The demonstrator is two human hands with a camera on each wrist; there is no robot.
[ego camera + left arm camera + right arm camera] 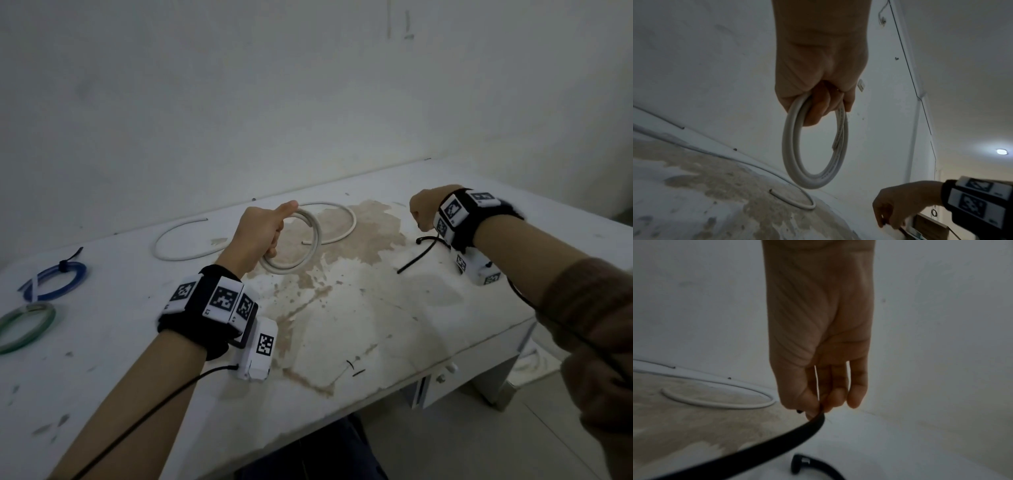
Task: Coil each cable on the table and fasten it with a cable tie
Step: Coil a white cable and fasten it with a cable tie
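Observation:
My left hand [279, 229] grips a white cable wound into a small coil [298, 263], held upright just above the table; in the left wrist view the coil [789, 146] hangs from my curled fingers [818, 112]. To the right, my right hand [419, 222] pinches one end of a black cable tie [416, 257], and its strap [756, 449] trails down to the tabletop. A second black tie [797, 464] lies on the table beneath that hand. A loose white cable [342, 233] lies in open curves behind the coil.
At the far left of the white table [376, 325] lie a blue coil [54, 277] bound with a black tie and a green coil [27, 325]. A brown stain covers the table's middle. Small black scraps [354, 368] lie near the front edge. A wall stands close behind.

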